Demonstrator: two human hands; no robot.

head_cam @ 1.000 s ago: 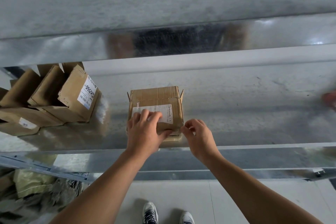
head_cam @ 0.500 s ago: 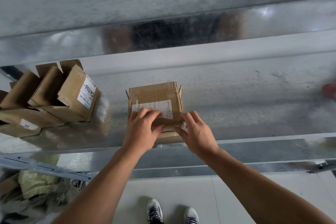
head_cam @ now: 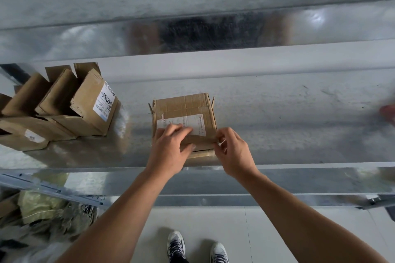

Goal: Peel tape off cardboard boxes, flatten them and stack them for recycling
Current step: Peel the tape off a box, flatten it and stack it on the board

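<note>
Right hand [head_cam: 234,151] newly curled at box [head_cam: 183,109] corner — pinch hidden, grip unclear — left hand [head_cam: 171,147] flat over half-covered label [head_cam: 197,124].

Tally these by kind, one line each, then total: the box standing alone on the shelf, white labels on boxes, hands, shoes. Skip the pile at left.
Lone box: 1
White labels: 3
Hands: 2, left hand and right hand
Shoes: 2
Total: 8
</note>
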